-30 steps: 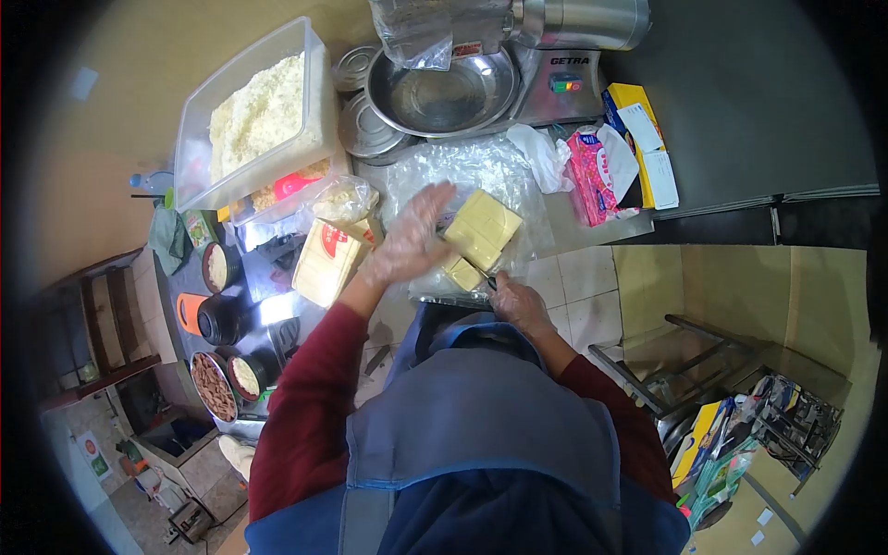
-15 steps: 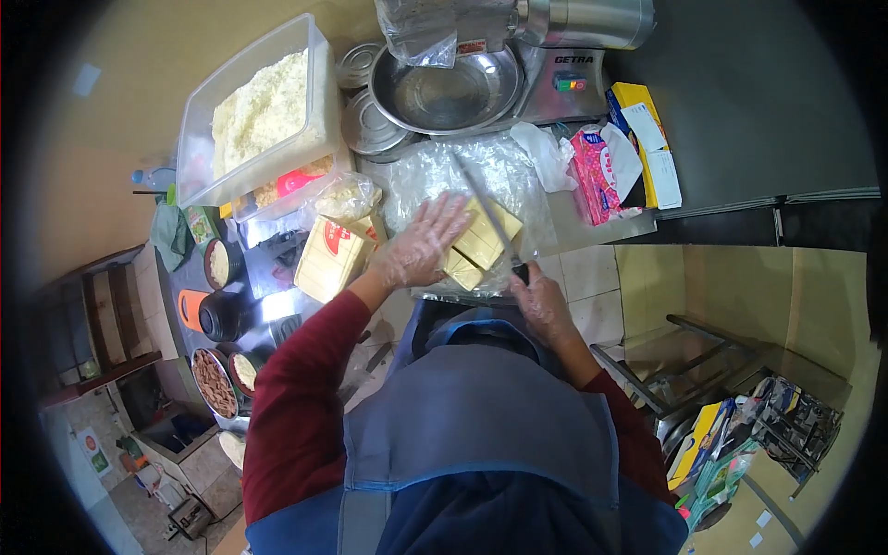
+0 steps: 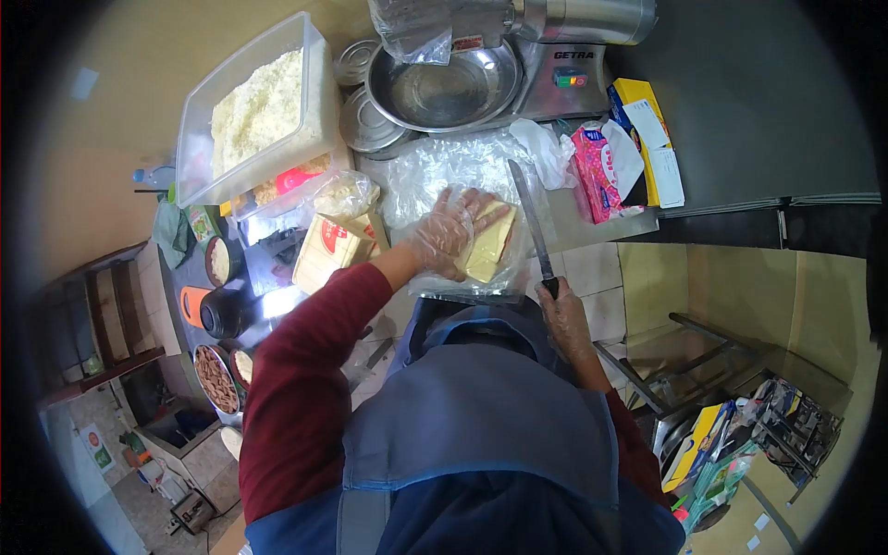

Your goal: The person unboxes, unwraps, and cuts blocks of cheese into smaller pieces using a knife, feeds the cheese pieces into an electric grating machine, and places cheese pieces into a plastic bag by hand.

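My left hand (image 3: 446, 233), in a clear plastic glove, grips the left side of a pale yellow block of cheese (image 3: 490, 245). Its fingers reach over the far part and the thumb lies near the close end. Beneath the cheese is a clear plastic sheet (image 3: 416, 176) on the counter. My right hand (image 3: 566, 319), gloved too, is closed around the black handle of a long knife (image 3: 532, 213). The blade points away from me, just right of the cheese and apart from it. Left of my left hand stands a carton-like pale block with a red label (image 3: 328, 250).
A clear tub (image 3: 319, 111) of grated pale cheese stands at the back left. A steel bowl (image 3: 388, 106) sits under a GETRA machine (image 3: 564, 83). Right of the sheet lie a pink tissue pack (image 3: 594, 176) and a yellow box (image 3: 661, 166). Bowls stand on the left table.
The knife has moved off the cheese to the right, with my right hand slightly lower. My left hand has shifted right, from beside the cheese onto it, and the cheese pieces are closer together.
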A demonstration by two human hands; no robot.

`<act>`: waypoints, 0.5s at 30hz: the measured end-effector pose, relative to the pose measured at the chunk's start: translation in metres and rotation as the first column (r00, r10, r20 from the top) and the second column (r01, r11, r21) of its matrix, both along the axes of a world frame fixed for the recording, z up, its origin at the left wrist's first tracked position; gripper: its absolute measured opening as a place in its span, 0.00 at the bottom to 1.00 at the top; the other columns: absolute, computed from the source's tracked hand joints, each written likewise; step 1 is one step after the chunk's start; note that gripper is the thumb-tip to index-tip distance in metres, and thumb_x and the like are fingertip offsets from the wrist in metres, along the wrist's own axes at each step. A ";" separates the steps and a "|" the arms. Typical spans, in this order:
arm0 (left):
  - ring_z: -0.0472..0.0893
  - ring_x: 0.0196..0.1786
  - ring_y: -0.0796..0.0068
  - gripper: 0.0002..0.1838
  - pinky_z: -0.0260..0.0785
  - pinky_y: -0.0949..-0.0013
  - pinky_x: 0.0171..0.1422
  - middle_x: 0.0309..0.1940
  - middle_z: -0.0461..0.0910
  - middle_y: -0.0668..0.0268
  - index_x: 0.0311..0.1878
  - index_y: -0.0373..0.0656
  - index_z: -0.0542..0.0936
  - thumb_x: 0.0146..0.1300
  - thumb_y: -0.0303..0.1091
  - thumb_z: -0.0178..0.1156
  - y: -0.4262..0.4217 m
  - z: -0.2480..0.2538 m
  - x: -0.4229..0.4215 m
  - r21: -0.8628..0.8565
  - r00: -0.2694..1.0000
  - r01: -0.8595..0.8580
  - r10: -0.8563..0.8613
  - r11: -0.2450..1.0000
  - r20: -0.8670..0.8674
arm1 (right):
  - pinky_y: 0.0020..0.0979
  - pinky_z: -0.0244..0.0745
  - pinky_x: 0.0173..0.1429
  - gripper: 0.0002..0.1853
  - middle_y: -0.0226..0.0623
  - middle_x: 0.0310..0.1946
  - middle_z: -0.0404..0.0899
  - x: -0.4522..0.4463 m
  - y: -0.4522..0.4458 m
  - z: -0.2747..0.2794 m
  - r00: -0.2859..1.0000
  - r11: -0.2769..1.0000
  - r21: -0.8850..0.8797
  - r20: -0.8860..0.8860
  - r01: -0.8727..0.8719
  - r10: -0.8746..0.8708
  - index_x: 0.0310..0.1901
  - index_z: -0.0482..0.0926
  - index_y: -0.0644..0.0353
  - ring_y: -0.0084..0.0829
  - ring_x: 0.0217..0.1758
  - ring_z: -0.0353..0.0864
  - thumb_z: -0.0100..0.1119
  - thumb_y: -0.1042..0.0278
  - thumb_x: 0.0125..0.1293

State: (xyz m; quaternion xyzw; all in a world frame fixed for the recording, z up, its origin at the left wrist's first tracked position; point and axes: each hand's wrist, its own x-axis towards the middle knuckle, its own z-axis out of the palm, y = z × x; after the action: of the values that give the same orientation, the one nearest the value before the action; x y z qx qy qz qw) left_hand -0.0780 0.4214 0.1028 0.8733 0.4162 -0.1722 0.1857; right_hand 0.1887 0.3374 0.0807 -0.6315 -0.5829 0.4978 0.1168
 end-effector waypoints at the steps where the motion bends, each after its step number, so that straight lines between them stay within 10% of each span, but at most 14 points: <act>1: 0.51 0.80 0.47 0.72 0.39 0.40 0.81 0.78 0.51 0.48 0.81 0.51 0.40 0.39 0.65 0.74 -0.004 -0.003 0.003 0.007 0.992 -0.125 0.125 0.992 0.003 | 0.52 0.73 0.47 0.27 0.65 0.35 0.81 0.000 0.000 0.000 1.000 1.000 0.022 0.030 -0.007 0.006 0.52 0.71 0.72 0.64 0.44 0.80 0.52 0.49 0.73; 8: 0.49 0.80 0.41 0.73 0.47 0.39 0.78 0.79 0.46 0.44 0.82 0.50 0.37 0.40 0.65 0.75 -0.030 -0.012 0.050 0.038 0.733 -0.680 0.677 0.732 0.070 | 0.56 0.73 0.48 0.20 0.65 0.35 0.81 -0.006 0.008 -0.002 0.982 0.992 0.101 0.182 -0.075 0.056 0.50 0.70 0.67 0.65 0.44 0.81 0.50 0.53 0.73; 12: 0.46 0.80 0.39 0.73 0.44 0.44 0.81 0.78 0.45 0.41 0.81 0.42 0.37 0.43 0.66 0.73 -0.036 -0.013 0.043 0.024 0.725 -0.685 0.677 0.729 0.128 | 0.56 0.72 0.45 0.19 0.64 0.32 0.80 -0.017 0.015 -0.013 0.980 0.992 0.101 0.190 -0.082 0.062 0.47 0.69 0.68 0.66 0.40 0.80 0.51 0.56 0.73; 15: 0.45 0.81 0.42 0.66 0.42 0.50 0.83 0.79 0.40 0.42 0.80 0.36 0.36 0.55 0.61 0.68 -0.055 -0.057 0.028 0.150 0.655 -0.708 0.562 0.690 0.505 | 0.58 0.73 0.45 0.19 0.65 0.32 0.80 -0.026 0.018 -0.020 0.962 0.967 0.193 0.248 -0.165 0.114 0.49 0.66 0.70 0.65 0.40 0.81 0.49 0.58 0.74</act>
State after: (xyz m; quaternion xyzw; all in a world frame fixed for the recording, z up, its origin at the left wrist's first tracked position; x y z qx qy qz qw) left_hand -0.0504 0.3668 0.0462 0.7011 0.6716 0.1703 0.1686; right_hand 0.1627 0.3556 0.0607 -0.6271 -0.6855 0.3617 0.0778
